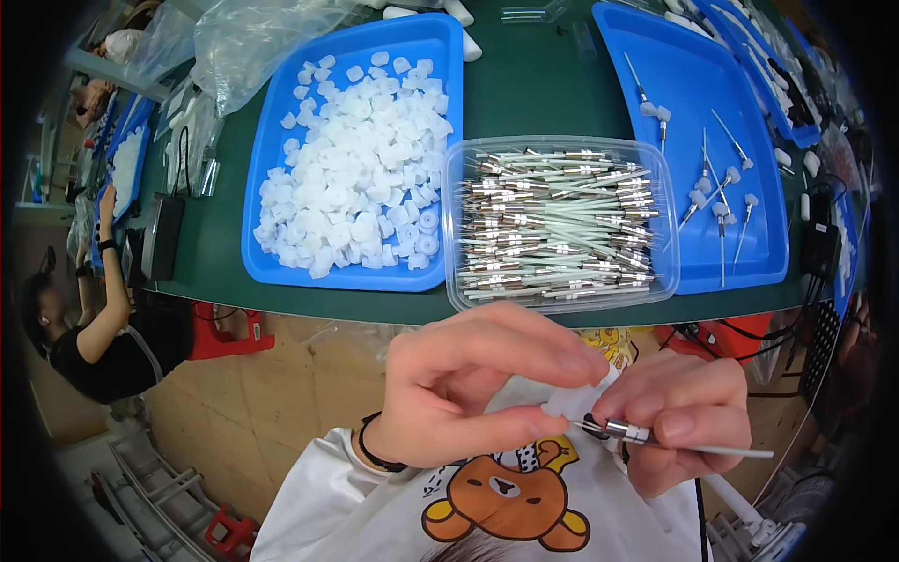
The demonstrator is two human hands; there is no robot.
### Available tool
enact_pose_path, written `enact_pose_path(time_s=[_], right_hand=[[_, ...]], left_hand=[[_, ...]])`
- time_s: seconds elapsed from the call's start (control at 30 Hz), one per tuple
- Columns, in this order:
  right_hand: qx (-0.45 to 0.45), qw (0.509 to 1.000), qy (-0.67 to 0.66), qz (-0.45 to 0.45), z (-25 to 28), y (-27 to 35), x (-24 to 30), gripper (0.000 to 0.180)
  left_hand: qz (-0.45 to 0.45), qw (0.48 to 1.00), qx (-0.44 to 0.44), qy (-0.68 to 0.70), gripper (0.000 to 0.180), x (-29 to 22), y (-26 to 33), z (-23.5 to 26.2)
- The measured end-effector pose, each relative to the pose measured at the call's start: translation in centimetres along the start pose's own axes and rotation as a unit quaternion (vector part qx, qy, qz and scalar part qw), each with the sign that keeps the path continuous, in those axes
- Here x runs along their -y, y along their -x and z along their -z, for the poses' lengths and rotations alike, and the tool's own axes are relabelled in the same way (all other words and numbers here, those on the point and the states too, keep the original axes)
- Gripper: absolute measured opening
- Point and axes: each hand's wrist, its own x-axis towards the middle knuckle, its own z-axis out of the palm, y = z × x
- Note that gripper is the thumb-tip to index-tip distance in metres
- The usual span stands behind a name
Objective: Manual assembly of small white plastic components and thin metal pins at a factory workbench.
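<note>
Close in front of my chest, my left hand (pixel 487 384) pinches a small translucent white plastic cap (pixel 567 403) between thumb and fingertips. My right hand (pixel 688 417) grips a thin rod with a metal collar (pixel 629 431) and a pale green-white stem that sticks out to the right. The rod's dark tip, with fine pins, is right at the cap; whether it sits inside cannot be made out. Beyond my hands stands a clear plastic tub (pixel 451 281) of many similar rods. Left of it, a blue tray (pixel 361 277) holds a heap of white caps.
A second blue tray (pixel 749 272) on the right holds several rods with white caps fitted. The green table (pixel 552 89) carries clear plastic bags (pixel 253 51) and a black box (pixel 164 239). Another person (pixel 94 328) sits at the left, near a red stool (pixel 225 337).
</note>
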Motion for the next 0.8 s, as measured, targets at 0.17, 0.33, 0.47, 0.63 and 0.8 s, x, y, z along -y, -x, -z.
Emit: enact_pose_path(time_s=[0.17,0.33,0.47,0.63,0.8], right_hand=[[0.022,0.999,0.03,0.008,0.3,0.3,0.3,0.026],[0.068,0.997,0.03,-0.019,0.8,-0.1,1.0,0.031],[0.09,0.987,0.124,-0.056,1.0,-0.3,2.6,0.032],[0.068,0.985,0.149,-0.045,0.3,0.4,2.4,0.034],[0.049,0.988,0.148,0.003,0.0,0.8,1.3,0.036]], left_hand=[[0.003,0.999,0.016,0.045,0.033,0.0,0.1,0.0],[0.008,0.992,0.014,0.127,0.033,0.1,0.5,0.0],[0.003,0.996,0.013,0.09,0.032,0.2,0.2,-0.1],[0.005,1.0,0.014,0.016,0.034,0.3,0.2,0.1],[0.013,0.999,0.012,0.027,0.034,0.5,0.1,0.3]])
